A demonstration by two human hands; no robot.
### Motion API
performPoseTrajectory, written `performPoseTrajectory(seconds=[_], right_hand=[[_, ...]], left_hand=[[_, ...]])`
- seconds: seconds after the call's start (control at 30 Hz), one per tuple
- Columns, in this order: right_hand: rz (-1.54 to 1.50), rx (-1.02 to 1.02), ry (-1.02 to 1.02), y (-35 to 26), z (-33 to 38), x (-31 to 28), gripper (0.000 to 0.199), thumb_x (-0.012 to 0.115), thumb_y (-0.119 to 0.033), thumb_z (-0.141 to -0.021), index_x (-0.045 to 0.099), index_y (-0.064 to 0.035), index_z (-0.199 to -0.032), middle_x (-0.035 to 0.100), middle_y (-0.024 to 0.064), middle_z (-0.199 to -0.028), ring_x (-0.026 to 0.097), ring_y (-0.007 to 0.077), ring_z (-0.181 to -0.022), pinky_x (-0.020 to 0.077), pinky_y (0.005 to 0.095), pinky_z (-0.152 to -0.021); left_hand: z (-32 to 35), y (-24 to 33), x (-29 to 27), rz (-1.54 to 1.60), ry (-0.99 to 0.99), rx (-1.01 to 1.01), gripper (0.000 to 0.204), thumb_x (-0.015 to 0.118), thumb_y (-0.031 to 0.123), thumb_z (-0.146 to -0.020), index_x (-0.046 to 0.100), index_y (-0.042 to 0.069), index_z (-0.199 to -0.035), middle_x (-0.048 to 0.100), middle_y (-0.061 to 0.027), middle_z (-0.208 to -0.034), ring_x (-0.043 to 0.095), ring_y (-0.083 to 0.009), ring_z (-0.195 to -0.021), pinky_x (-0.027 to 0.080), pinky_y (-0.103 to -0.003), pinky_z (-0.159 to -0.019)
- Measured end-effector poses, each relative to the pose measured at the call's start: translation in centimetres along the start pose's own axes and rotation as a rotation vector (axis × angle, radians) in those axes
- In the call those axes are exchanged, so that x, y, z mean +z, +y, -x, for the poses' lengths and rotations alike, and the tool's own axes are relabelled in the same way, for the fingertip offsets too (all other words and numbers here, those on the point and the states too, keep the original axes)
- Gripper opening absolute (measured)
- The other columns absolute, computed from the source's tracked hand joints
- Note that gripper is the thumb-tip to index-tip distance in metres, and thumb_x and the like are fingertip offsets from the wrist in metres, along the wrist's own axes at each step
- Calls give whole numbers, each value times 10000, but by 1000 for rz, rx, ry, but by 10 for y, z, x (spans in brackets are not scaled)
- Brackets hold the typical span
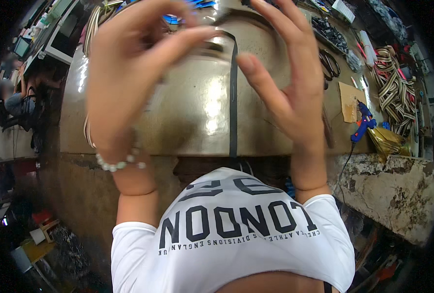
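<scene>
My left hand (129, 73), with a pale beaded bracelet (121, 163) at its wrist, is raised over the left half of the table. Motion smears its curled fingers, so whether they pinch anything does not show. Across from it is my right hand (295, 83), thumb and fingers spread, nothing visible in its grasp; some fingertips reach the top edge of the view. A narrow dark strip (233, 102) runs between the hands down to the table's near edge, its far end bending left. Beyond it lies a blurred dark curved band (248, 18), partly hidden by my fingers.
Right of my right hand are black-handled scissors (330, 66), a cardboard piece (352, 101), a blue glue gun (362, 122) with its cord hanging, and a heap of striped straps (395, 90). Small black parts (329, 34) fill a tray. A person (14, 95) sits far left.
</scene>
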State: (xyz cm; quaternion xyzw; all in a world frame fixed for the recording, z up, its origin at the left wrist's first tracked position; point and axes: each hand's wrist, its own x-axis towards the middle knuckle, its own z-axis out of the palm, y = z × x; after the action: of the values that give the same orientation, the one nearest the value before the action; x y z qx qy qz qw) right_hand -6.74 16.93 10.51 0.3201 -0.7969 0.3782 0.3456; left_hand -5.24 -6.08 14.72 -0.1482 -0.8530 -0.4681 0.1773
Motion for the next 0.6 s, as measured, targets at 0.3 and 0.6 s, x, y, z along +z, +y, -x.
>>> performPoseTrajectory(seconds=[0.3,0.6], right_hand=[[-295,745,-137,18,55,20,219,723,-152,-898,686,12,-1039,683,8,-873,591,63,-804,478,222,-722],[-57,757,-220,40,112,60,208,672,-172,-892,674,4,-1004,690,189,-969,672,358,-872,515,396,-768]], left_hand=[[8,-39,63,-77,-248,-187,296,791,297,-813,665,33,-856,462,-52,-553,403,-113,-509,324,-301,-474],[43,-108,111,-69,-209,-213,255,808,218,-766,699,3,-849,562,-109,-630,488,-158,-571,410,-308,-549]])
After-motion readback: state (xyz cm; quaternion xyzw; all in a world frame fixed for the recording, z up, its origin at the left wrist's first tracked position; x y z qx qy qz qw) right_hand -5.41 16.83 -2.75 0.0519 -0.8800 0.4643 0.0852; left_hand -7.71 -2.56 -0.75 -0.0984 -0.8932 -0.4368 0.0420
